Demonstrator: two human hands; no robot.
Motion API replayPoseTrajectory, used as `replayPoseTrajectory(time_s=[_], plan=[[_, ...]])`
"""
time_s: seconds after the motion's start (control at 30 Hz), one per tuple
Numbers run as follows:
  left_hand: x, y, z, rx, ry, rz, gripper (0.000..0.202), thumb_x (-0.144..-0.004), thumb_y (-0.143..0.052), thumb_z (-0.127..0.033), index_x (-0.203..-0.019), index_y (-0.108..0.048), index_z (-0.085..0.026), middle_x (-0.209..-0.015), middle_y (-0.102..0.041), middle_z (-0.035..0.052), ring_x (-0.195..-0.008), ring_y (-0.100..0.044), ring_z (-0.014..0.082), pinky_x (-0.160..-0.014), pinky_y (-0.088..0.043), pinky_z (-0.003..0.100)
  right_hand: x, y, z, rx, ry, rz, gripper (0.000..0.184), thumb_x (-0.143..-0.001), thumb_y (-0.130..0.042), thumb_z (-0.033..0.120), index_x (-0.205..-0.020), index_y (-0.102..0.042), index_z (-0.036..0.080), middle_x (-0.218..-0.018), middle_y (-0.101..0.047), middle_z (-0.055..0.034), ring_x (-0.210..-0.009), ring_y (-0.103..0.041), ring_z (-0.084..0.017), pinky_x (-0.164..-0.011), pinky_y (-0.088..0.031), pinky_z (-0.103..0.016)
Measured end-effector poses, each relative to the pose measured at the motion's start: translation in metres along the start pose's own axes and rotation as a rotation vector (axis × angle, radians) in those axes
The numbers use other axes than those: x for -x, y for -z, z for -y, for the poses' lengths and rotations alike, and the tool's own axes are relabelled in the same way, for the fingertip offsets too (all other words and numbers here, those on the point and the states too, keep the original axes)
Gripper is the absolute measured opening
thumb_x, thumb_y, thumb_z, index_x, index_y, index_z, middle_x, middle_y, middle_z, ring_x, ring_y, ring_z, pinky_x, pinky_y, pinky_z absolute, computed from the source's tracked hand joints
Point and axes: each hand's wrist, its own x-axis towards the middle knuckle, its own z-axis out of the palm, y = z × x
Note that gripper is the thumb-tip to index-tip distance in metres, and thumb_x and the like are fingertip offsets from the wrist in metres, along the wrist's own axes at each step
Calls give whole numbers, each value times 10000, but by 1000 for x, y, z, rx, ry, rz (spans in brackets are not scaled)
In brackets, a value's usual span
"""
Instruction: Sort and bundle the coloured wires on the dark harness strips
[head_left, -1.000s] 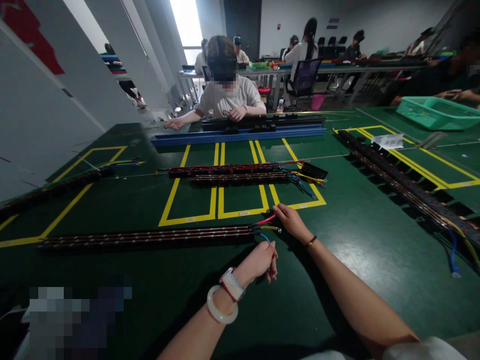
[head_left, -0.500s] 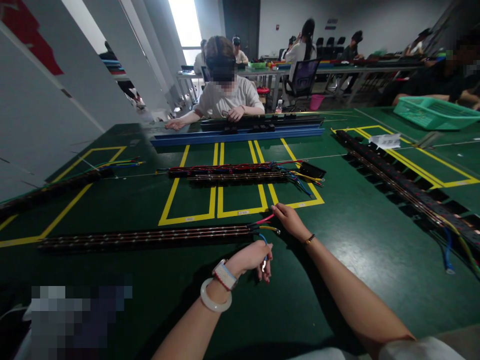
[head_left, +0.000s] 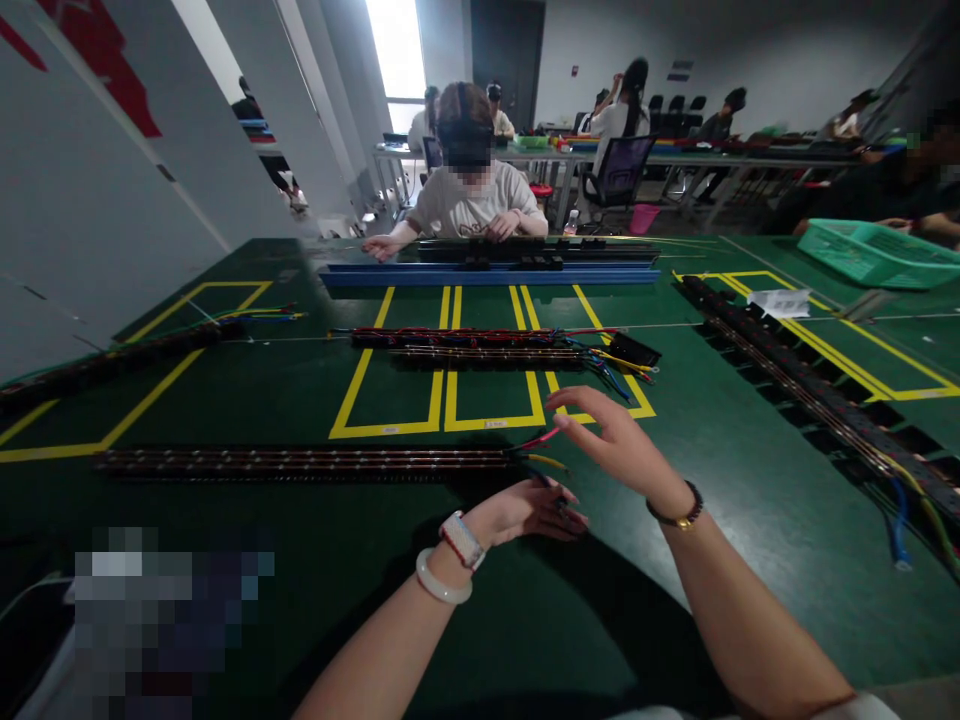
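Note:
A long dark strip assembly (head_left: 315, 462) with copper-coloured bars lies crosswise on the green table, with wires at its right end. My left hand (head_left: 525, 512), wearing a watch and a white bangle, is just below that end. Its thumb and forefinger pinch a wire (head_left: 553, 488) that looks dark in shadow here and blue earlier; the other fingers are stretched out. My right hand (head_left: 619, 437) hovers open, thumb and fingers apart, by the tip of a red wire (head_left: 544, 438). A yellow wire (head_left: 551, 462) sticks out between the hands.
Two similar wired strips (head_left: 457, 338) lie across yellow tape outlines ahead. Longer strips lie at left (head_left: 127, 355) and right (head_left: 795, 375). Beyond are blue rails (head_left: 487, 277) and a seated person (head_left: 472, 190). A green basket (head_left: 877, 250) stands far right.
My right hand has let go of the red wire, opened and lifted slightly right. My left hand has shifted right with the blue wire, its fingers stretching out. The view has tilted slightly.

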Motion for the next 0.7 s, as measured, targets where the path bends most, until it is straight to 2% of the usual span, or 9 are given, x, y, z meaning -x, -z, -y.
replayPoseTrajectory(time_s=[0.1, 0.23, 0.33, 0.5, 0.6, 0.7], plan=[[-3, 6, 3, 66, -30, 90, 320, -855, -507, -349, -1023, -596, -90, -1052, -660, 174, -1010, -627, 257, -965, -401, 464, -2, -6, 29, 162, 166, 131, 251, -898, -495, 361, -1095, -589, 236, -1192, -583, -73, -1137, -513, -218, -1012, -360, -442], [-4, 8, 4, 54, -22, 113, 367, -910, -391, -334, -1004, -639, -81, -1000, -673, 146, -1016, -620, 235, -980, -385, 439, -3, -28, 27, 394, 284, 196, 246, -885, -522, 310, -1109, -584, 228, -1239, -564, -76, -1227, -451, -244, -1086, -237, -535], [-1, 7, 4, 81, -47, 107, 350, -882, -450, -361, -984, -642, -87, -986, -676, 152, -998, -631, 239, -989, -374, 440, -2, -37, 15, 521, 293, 236, 267, -890, -486, 221, -1144, -568, 223, -1269, -552, -76, -1256, -426, -254, -1098, -209, -547], [-2, 5, 6, 147, -51, 29, 260, -821, -572, -358, -932, -600, -123, -967, -687, 154, -942, -654, 241, -971, -382, 475, 7, -36, -14, 580, 238, 229, 376, -890, -420, 149, -1249, -506, 216, -1317, -519, -101, -1267, -419, -254, -1102, -201, -544], [-4, 5, 7, 132, -25, 16, 194, -853, -533, -291, -948, -563, -124, -929, -690, 146, -918, -662, 223, -966, -382, 472, 19, -39, -41, 582, 150, 198, 412, -910, -388, 189, -1317, -452, 203, -1339, -497, -120, -1276, -407, -261, -1088, -240, -536], [-6, 5, 6, 107, -31, 20, 198, -869, -515, -274, -997, -519, -123, -959, -676, 150, -934, -658, 223, -966, -379, 464, 31, -49, -67, 573, 67, 162, 428, -943, -349, 288, -1357, -410, 198, -1380, -452, -128, -1332, -327, -262, -1076, -277, -525]])
